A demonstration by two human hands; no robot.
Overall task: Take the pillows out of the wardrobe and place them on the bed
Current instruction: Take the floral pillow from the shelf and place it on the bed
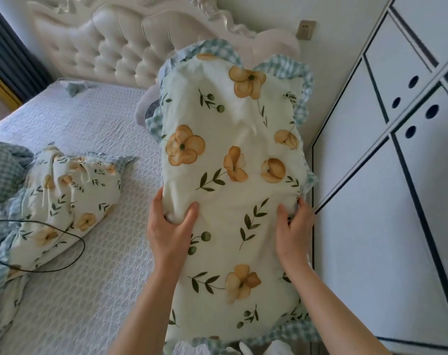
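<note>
I hold a cream pillow (233,175) with yellow flowers, green leaves and a blue checked frill upright in front of me, over the right edge of the bed (110,252). My left hand (170,226) grips its left side and my right hand (294,229) grips its right side, thumbs on the front. A second pillow (64,198) of the same pattern lies on the bed at the left. The white wardrobe (397,188) stands on my right with its doors closed.
A tufted cream headboard (110,47) stands at the back. Checked blue bedding (2,170) is bunched at the left edge, and a thin black cable (74,257) loops over the lying pillow. A wall socket (305,30) sits beside the headboard.
</note>
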